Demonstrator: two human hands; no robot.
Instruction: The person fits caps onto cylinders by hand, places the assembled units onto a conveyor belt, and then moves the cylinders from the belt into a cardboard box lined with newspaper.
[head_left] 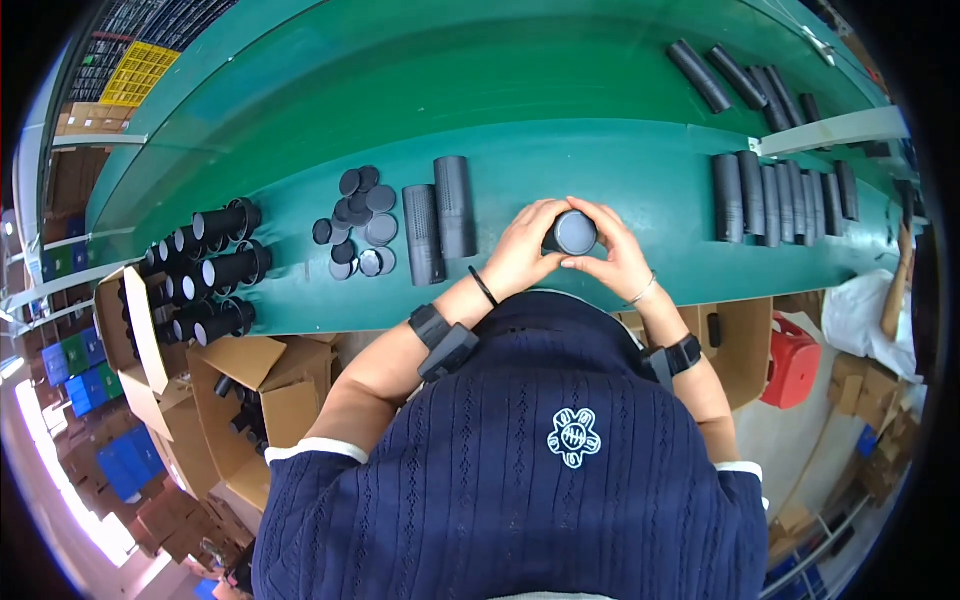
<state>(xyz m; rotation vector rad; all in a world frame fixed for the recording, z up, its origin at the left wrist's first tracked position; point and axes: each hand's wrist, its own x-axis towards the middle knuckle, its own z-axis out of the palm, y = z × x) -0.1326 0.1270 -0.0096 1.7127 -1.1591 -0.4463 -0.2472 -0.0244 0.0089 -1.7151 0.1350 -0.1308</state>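
Note:
Between my hands, over the near part of the green table, stands a black tube (pixel 549 240) seen end-on, its top covered by a round grey cap (pixel 575 233). My left hand (pixel 530 243) wraps its left side, and my right hand (pixel 612 250) wraps the right side with fingers curved round the rim. The tube's length below the cap is hidden. To the left of my left hand two black textured tubes (pixel 456 205) lie side by side. Beyond them is a loose group of round black caps (pixel 380 199), some overlapping.
Black tubes with pale ends (pixel 225 270) are stacked at the table's left end. A row of black tubes (pixel 755 195) lies at the right, with more tubes (pixel 700 76) behind. Open cardboard boxes (pixel 225 420) stand below the near edge. A person in white (pixel 860 315) sits at far right.

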